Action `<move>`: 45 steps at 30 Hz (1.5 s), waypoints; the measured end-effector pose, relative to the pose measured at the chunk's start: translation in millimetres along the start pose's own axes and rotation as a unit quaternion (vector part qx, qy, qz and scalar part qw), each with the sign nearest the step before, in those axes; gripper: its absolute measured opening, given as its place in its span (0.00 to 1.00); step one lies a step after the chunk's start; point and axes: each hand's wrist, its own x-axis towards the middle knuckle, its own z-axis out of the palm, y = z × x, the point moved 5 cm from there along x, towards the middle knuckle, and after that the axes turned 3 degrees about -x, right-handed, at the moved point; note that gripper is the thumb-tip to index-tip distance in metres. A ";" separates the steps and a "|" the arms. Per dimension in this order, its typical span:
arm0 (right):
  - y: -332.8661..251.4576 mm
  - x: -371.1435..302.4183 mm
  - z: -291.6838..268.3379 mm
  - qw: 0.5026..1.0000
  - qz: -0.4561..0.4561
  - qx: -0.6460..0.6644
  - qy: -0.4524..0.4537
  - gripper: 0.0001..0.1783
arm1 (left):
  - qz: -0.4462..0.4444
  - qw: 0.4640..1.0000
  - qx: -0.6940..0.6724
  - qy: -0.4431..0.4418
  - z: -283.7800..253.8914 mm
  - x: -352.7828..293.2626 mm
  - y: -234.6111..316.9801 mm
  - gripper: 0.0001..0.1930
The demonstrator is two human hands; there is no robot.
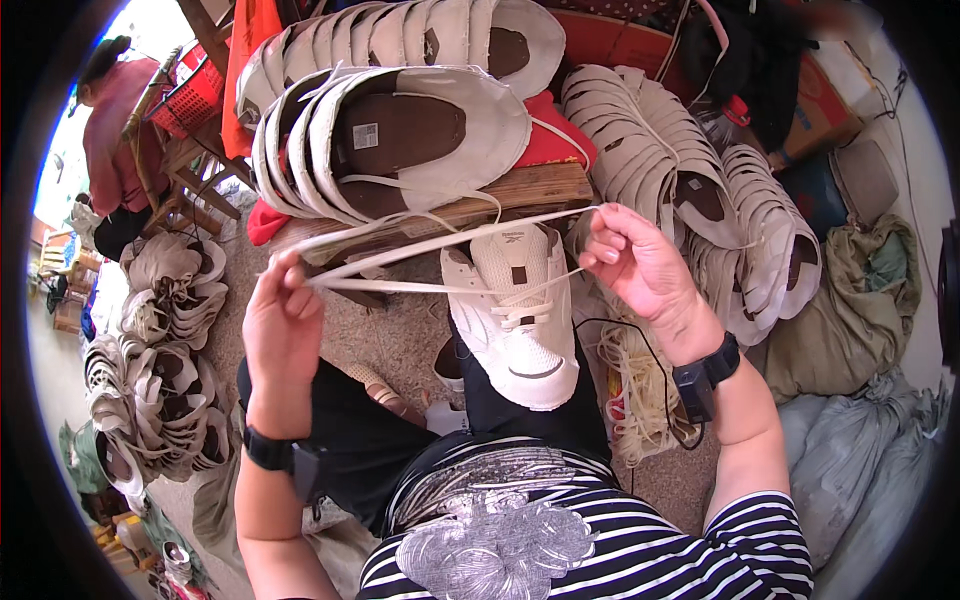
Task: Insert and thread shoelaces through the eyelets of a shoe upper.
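A white sneaker point(482, 335) rests on my leg with its toe pointing toward me. White lace crosses its lower eyelets, and its upper eyelets look unlaced. The long shoelace point(440, 247) runs taut above the shoe, between my two raised hands. On the left side, my left hand point(284, 325) pinches the lace strands between closed fingers. To the right of the shoe, my right hand point(636, 262) grips lace between thumb and fingertips, its other fingers curled. Both hands are off the shoe body itself.
Nested white shoes point(490, 130) lie on a wooden bench point(540, 190) ahead. More nested shoes point(775, 240) stand at right, beside sacks point(850, 310). Loose laces point(640, 390) hang near my right forearm. Shoe piles point(165, 370) and a seated person point(125, 130) are at left.
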 end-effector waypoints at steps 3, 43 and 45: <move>-3.7 1.0 -44.8 0.987 0.008 0.123 0.104 0.06 | -0.042 0.992 -0.042 0.107 -68.2 -6.0 15.2 0.09; 32.7 -10.9 65.8 0.308 -0.226 -0.907 -0.178 0.06 | -0.054 0.859 0.492 -0.132 36.1 -30.4 -130.2 0.11; 35.5 -8.5 68.9 0.283 -0.237 -0.910 -0.190 0.05 | -0.062 0.866 0.481 -0.125 32.3 -29.7 -130.5 0.10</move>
